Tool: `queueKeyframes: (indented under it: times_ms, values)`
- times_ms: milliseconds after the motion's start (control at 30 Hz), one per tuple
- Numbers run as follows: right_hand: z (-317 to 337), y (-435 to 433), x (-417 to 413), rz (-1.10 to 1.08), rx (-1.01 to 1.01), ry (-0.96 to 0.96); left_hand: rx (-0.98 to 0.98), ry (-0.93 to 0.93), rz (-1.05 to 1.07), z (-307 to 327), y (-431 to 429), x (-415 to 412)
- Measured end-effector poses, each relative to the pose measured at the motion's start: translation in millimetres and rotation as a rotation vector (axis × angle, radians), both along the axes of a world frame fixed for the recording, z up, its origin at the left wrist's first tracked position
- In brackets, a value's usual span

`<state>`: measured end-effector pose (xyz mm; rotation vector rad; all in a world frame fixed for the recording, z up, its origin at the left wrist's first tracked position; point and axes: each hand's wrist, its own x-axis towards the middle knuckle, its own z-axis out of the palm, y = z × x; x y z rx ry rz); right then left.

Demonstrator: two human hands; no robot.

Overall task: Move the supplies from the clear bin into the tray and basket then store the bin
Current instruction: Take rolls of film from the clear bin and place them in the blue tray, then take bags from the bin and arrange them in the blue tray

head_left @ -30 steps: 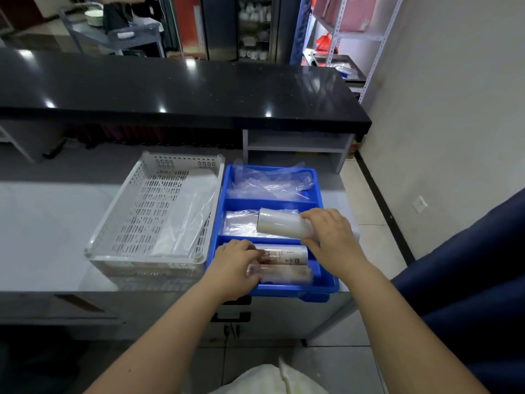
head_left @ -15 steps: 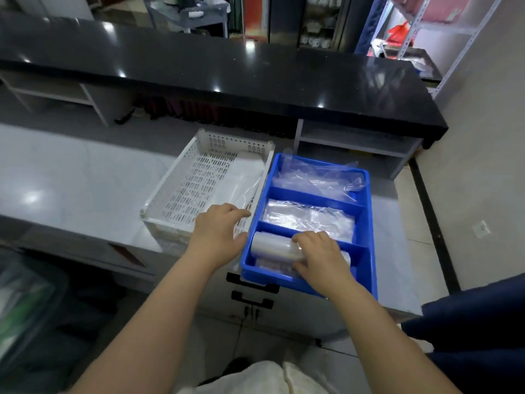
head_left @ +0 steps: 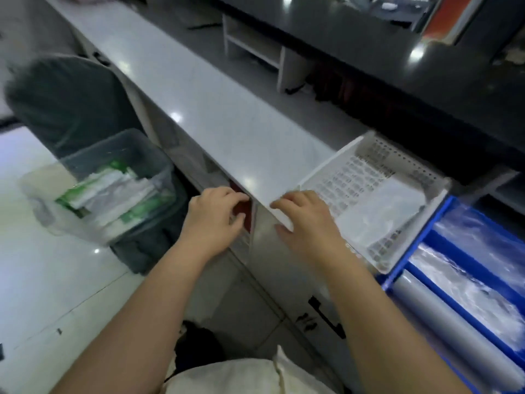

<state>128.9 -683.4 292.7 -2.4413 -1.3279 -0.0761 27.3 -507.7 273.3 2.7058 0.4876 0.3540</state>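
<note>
— Where's the clear plastic bin (head_left: 113, 189)?
— Low on my left, packets inside, I think. Both hands, left (head_left: 216, 220) and right (head_left: 306, 223), empty, fingers spread.
— I'd grip one packet squarely, then carry it to the white perforated basket (head_left: 377, 155).

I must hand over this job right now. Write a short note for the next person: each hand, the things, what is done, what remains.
Left hand: empty, at the counter edge.
Right hand: empty, by the white basket's near corner.
Clear bin: on a seat to the left, green and white packets inside.
Blue tray: right of the basket, holds a roll and plastic bags.
Done: tray partly filled, bag in basket.
Left: empty the bin, store it.
</note>
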Motion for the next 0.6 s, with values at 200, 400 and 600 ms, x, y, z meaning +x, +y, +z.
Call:
queueKeyframes:
  times_ms: [200, 400, 600]
  values:
    - [9.6, 200.7, -30.0, 0.259, -0.024, -0.109, 0.030, -0.078, 0.256, 9.3, 167.3, -64.8]
    - [-15.9, 370.3, -65.7, 0.417, -0.072, -0.095, -0.004, 0.016, 0.473, -10.3, 309.3, -132.5]
    - [-48.0, 483.8, -72.3, 0.523, -0.190, 0.014, -0.145, 0.111, 0.652, -46.6, 398.5, -165.5]
